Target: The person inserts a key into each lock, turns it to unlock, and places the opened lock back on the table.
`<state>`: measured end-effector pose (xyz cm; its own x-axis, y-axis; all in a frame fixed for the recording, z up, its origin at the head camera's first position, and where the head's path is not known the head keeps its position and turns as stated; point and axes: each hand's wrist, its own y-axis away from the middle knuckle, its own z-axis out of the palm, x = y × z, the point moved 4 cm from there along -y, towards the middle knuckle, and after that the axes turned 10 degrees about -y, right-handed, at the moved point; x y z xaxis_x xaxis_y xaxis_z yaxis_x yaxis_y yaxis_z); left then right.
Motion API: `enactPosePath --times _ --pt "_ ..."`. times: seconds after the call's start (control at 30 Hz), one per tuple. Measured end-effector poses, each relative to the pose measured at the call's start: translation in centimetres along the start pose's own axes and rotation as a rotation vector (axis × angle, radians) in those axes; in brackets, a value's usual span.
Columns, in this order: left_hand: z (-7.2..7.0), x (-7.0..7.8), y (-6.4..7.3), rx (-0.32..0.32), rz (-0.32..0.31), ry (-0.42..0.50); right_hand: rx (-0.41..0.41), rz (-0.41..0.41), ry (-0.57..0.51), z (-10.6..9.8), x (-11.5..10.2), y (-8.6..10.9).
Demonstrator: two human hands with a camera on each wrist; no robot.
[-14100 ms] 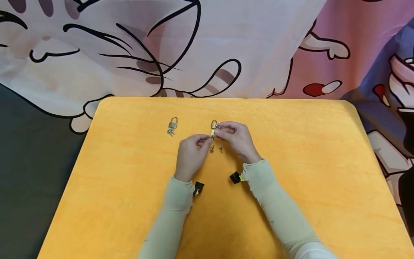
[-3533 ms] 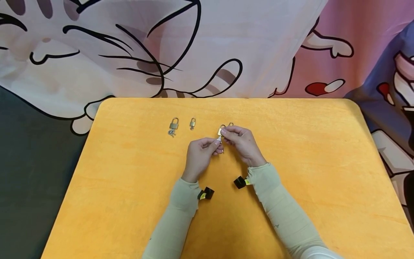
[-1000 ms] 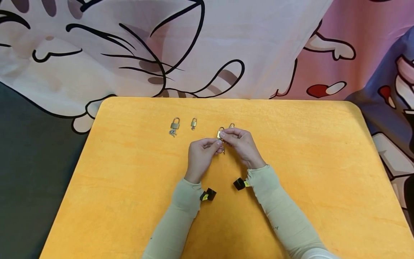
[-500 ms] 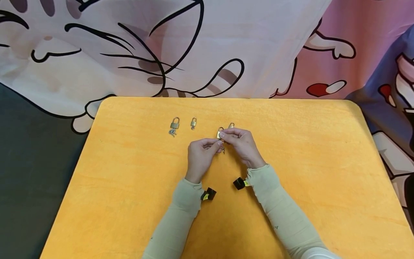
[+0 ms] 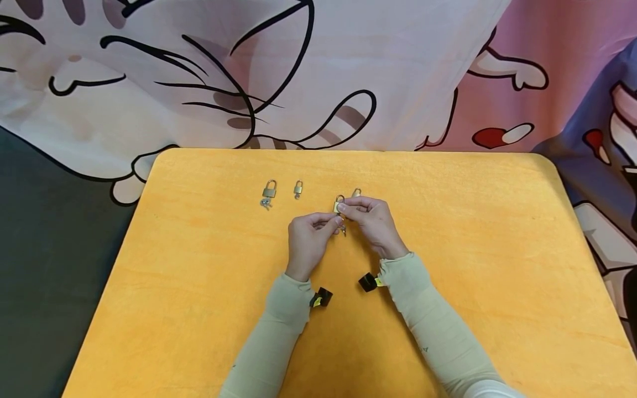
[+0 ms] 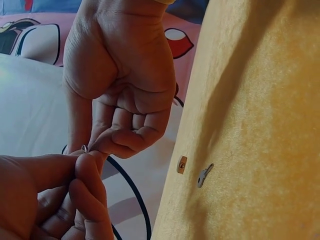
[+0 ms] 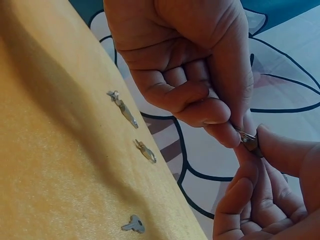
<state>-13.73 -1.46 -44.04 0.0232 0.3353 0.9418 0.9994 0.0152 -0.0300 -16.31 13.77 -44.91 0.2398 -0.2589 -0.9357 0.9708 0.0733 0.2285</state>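
Just above the table, my right hand (image 5: pixel 370 224) holds a small brass padlock (image 5: pixel 337 205) between thumb and fingers, shackle upward. The thumb and index finger of my left hand (image 5: pixel 308 243) pinch a small key (image 7: pixel 242 133) at the padlock's bottom end. In the right wrist view the key meets the padlock, but fingers hide how deep it sits. A loose key (image 5: pixel 344 231) lies on the table below the hands. Beyond my right hand lies another padlock (image 5: pixel 356 193), partly covered in the head view.
On the yellow table (image 5: pixel 199 265), a larger padlock (image 5: pixel 269 192) with keys (image 5: pixel 266 204) at its bottom lies at the back left. Beside it is a smaller padlock (image 5: pixel 298 188) with a key at its bottom. A cartoon-printed cloth (image 5: pixel 398 66) hangs behind the table's far edge.
Since the oldest frame, a small padlock with its key has come to lie beside the larger one, and my hands hold another padlock and key. Over the last second, my hands barely move.
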Motion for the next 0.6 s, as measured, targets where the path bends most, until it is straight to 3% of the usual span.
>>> enactPosePath --times 0.6 --pt "-0.03 -0.02 -0.01 0.037 0.021 -0.032 0.008 -0.011 0.016 0.06 0.03 0.02"
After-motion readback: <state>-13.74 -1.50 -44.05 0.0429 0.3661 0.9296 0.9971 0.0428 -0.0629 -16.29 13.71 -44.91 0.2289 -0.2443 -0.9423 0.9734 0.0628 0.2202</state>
